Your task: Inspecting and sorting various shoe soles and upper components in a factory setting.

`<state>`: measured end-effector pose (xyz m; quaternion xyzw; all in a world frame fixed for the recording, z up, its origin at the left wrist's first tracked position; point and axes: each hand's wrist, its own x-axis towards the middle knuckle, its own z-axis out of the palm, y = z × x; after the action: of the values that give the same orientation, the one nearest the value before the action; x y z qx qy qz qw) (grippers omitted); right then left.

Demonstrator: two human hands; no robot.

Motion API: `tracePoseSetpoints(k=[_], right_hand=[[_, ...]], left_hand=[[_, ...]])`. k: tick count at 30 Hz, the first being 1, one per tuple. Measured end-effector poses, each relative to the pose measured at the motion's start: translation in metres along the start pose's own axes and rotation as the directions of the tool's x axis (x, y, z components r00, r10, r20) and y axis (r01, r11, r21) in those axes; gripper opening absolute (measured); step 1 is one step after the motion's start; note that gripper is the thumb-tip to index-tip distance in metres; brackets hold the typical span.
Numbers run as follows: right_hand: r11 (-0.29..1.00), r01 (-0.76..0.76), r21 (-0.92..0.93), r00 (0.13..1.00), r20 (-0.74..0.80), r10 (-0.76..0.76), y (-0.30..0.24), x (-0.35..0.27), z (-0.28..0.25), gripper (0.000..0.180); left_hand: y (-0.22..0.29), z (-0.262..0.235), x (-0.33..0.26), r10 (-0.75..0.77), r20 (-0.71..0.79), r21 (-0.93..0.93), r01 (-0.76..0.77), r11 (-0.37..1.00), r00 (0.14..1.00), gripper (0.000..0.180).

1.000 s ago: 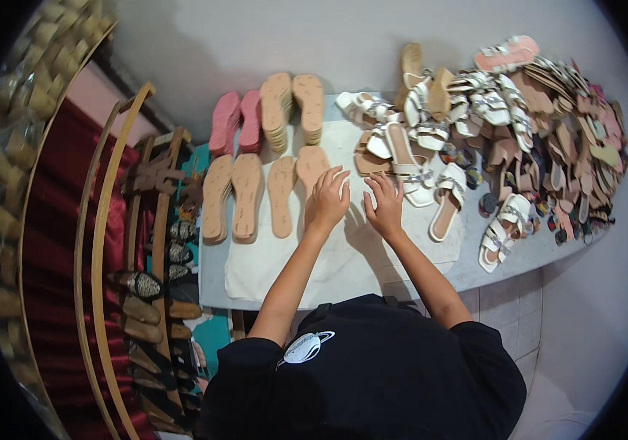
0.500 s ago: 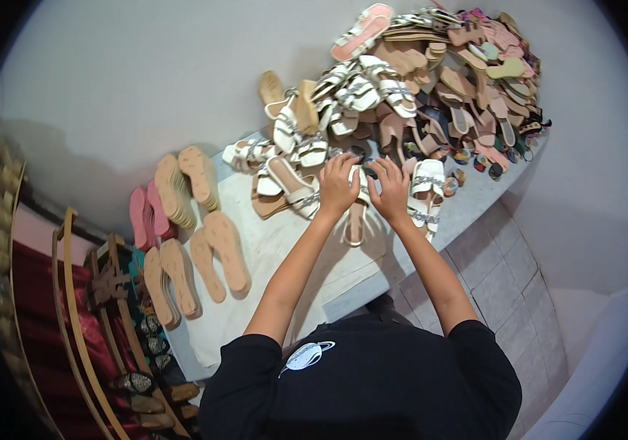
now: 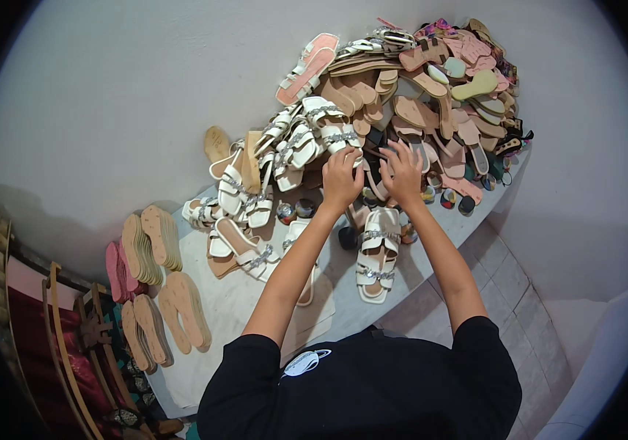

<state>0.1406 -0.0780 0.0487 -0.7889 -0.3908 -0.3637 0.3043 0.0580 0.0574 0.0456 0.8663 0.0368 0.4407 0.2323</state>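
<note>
My left hand (image 3: 342,178) reaches to the lower end of a white strappy sandal (image 3: 332,125) with silvery trim on its bands. Its fingers are stretched out with the thumb apart; any touch on the sandal is hard to make out. My right hand (image 3: 402,174) is beside it, fingers spread, over tan and pink shoe parts at the front of the pile. Below and between my forearms lies a white two-band sandal (image 3: 377,257). Another white sandal (image 3: 293,238) is partly covered by my left forearm.
Tan soles (image 3: 186,308) and pink soles (image 3: 117,271) stand in stacks at the table's left. A large heap of tan soles (image 3: 416,110) and shoe parts fills the back right. Wooden racks (image 3: 65,345) are at far left. The table (image 3: 219,348) has a right edge above tiled floor.
The view has shifted rightward, so the table and heap appear lower and further left. My hands have moved from the white sandals at the front towards the heap behind.
</note>
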Motion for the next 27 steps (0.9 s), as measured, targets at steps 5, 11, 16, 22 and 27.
tracePoseSetpoints(k=[5, 11, 16, 22, 27], right_hand=[[0.983, 0.103, -0.153, 0.994, -0.002, -0.105, 0.068, 0.043, 0.005, 0.029], [0.925, 0.138, -0.353, 0.989, 0.004, -0.146, 0.146, 0.087, 0.007, 0.044], [0.883, 0.129, -0.452, 0.991, 0.04, -0.124, 0.184, 0.111, 0.005, 0.043], [0.884, 0.262, -0.387, 0.955, -0.024, -0.294, 0.183, 0.125, 0.009, 0.028], [0.923, 0.283, -0.262, 0.958, 0.022, -0.287, 0.156, 0.113, 0.014, 0.031]], left_hand=[[0.009, 0.045, 0.041, 0.033, -0.056, -0.002, -0.033, 0.999, 0.998, 0.024], [0.022, 0.089, 0.076, 0.053, -0.071, -0.045, -0.056, 0.997, 0.996, 0.029], [0.036, 0.112, 0.079, 0.017, -0.031, -0.044, -0.019, 0.999, 0.999, 0.032], [0.04, 0.12, 0.082, -0.007, -0.029, -0.078, 0.004, 0.997, 1.0, 0.037], [0.033, 0.118, 0.098, -0.138, -0.057, -0.227, 0.121, 0.966, 0.989, 0.037]])
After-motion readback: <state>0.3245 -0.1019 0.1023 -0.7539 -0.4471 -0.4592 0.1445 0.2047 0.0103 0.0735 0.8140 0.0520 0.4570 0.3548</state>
